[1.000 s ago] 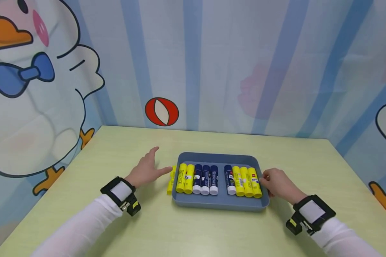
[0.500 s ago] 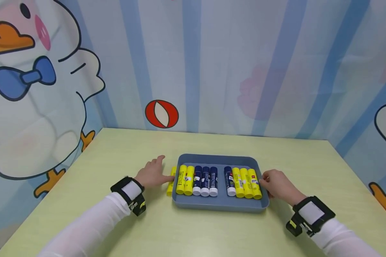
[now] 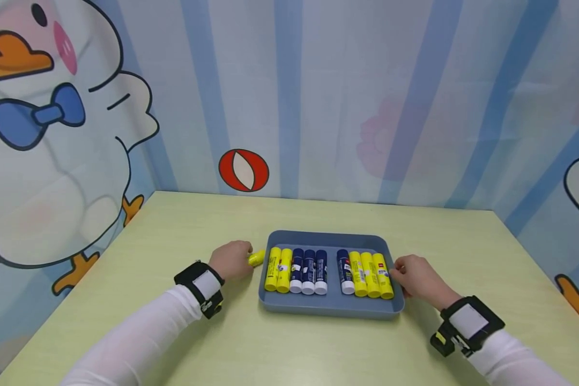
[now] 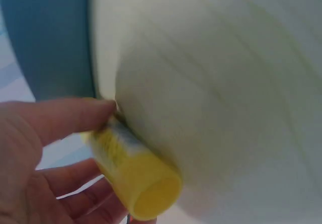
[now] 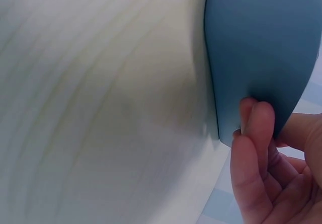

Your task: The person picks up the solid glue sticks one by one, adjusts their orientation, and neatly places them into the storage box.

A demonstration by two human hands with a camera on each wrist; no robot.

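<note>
My left hand (image 3: 231, 261) pinches a yellow glue stick (image 3: 257, 258) just left of a blue-grey tray (image 3: 328, 309). In the left wrist view the glue stick (image 4: 136, 173) lies between thumb and fingers, one round end facing the camera. At the tray's right end, my right hand (image 3: 418, 277) grips the wall; the right wrist view has its fingers against the outside of the tray (image 5: 261, 43), the thumb partly hidden behind. Inside the tray, yellow glue sticks (image 3: 284, 269) and dark blue ones with white ends (image 3: 308, 272) lie side by side in two groups, a gap between them.
The pale wooden table (image 3: 318, 354) extends around the tray. Behind it hangs a blue-striped backdrop (image 3: 338, 107) with a printed duck at the left and a red-and-white ball (image 3: 243, 170). Both wrists wear black camera straps.
My left hand moved right, from spread fingers to pinching the yellow glue stick beside the tray. That stick has turned from lying alongside the wall to a slant. The right hand stayed put.
</note>
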